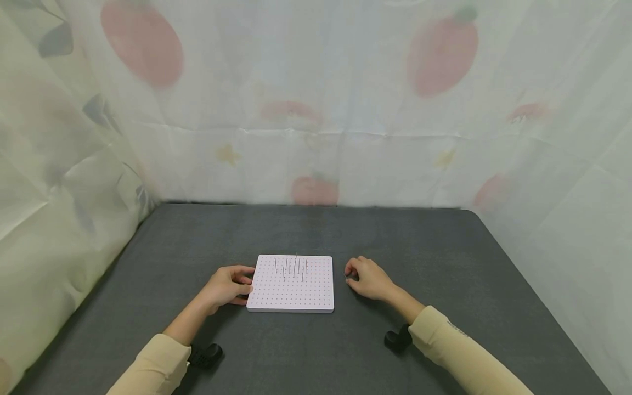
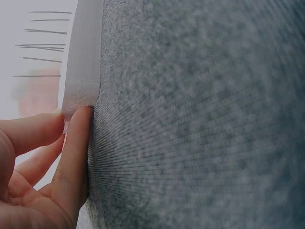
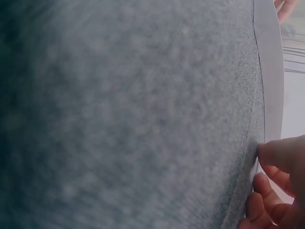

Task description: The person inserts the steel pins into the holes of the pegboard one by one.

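A white pegboard (image 1: 291, 299) with rows of small holes lies flat on the dark table, and several thin dark pins (image 1: 283, 274) stand upright in its far half. My left hand (image 1: 229, 285) holds the board's left edge. In the left wrist view the thumb (image 2: 35, 131) presses the board's top edge, and a finger (image 2: 76, 148) lies against its side near the tabletop. To the right of the board, apart from it, my right hand (image 1: 367, 278) is low over the table with loosely curled fingers. Its thumb and forefinger stand apart; a tiny dark mark between them is too small to identify.
The dark grey table (image 1: 419, 247) extends around the board on all sides. A white curtain (image 1: 365, 109) with red fruit prints hangs behind it, and more curtain hangs at both sides. Black wrist devices (image 1: 207, 355) sit under both forearms.
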Demonstrator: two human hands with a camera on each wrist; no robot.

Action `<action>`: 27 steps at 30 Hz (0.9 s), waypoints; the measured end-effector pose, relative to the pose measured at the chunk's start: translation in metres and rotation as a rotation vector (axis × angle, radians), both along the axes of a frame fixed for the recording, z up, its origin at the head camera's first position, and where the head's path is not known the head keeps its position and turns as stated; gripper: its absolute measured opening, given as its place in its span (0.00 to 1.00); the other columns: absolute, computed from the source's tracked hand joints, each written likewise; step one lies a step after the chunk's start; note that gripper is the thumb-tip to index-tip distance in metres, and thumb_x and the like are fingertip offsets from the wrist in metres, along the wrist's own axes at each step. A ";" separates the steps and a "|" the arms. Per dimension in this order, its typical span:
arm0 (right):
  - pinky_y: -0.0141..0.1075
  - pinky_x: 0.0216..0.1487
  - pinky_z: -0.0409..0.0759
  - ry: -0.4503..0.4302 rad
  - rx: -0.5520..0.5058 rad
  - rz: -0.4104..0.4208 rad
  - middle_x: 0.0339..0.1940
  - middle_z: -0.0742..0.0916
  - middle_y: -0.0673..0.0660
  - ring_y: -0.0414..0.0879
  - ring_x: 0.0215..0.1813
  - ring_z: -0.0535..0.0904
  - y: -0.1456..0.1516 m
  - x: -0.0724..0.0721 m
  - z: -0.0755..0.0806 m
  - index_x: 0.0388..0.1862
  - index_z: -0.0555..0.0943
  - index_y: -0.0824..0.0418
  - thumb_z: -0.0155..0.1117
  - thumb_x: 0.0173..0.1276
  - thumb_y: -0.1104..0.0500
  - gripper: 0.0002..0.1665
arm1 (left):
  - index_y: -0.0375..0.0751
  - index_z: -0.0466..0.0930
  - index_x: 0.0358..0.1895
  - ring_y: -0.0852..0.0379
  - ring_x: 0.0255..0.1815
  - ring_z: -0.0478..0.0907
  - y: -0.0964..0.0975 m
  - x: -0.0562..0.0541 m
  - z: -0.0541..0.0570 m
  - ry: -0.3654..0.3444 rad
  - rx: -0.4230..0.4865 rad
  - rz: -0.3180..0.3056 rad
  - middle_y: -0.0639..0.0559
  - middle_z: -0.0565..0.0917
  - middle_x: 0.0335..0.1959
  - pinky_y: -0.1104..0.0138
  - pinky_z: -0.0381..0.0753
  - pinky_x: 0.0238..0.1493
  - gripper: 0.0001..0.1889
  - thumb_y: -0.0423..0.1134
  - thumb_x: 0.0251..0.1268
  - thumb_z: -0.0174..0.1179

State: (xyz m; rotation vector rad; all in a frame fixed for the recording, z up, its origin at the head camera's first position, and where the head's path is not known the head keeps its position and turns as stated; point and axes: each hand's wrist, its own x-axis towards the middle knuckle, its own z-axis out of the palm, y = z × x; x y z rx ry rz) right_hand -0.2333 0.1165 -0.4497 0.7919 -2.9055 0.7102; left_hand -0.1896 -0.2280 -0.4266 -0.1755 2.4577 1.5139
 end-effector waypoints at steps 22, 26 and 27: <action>0.31 0.29 0.67 0.020 -0.059 0.000 0.25 0.76 0.49 0.40 0.28 0.68 0.003 -0.001 -0.002 0.29 0.78 0.56 0.65 0.56 0.65 0.06 | 0.33 0.70 0.60 0.54 0.32 0.79 0.000 0.000 0.000 -0.002 0.009 0.001 0.40 0.77 0.41 0.61 0.84 0.30 0.26 0.26 0.55 0.61; 0.31 0.28 0.67 0.013 -0.084 -0.024 0.24 0.75 0.50 0.39 0.28 0.68 0.004 -0.002 -0.003 0.27 0.78 0.57 0.67 0.54 0.64 0.05 | 0.34 0.70 0.60 0.54 0.32 0.79 0.001 0.000 0.000 -0.007 0.007 0.006 0.40 0.77 0.41 0.61 0.84 0.31 0.26 0.26 0.55 0.61; 0.31 0.28 0.67 0.010 -0.086 -0.031 0.24 0.75 0.49 0.39 0.28 0.68 0.004 -0.002 -0.003 0.27 0.78 0.56 0.67 0.54 0.64 0.05 | 0.34 0.70 0.60 0.54 0.32 0.79 0.000 -0.001 0.000 -0.009 0.006 0.007 0.40 0.77 0.41 0.61 0.84 0.31 0.26 0.26 0.55 0.61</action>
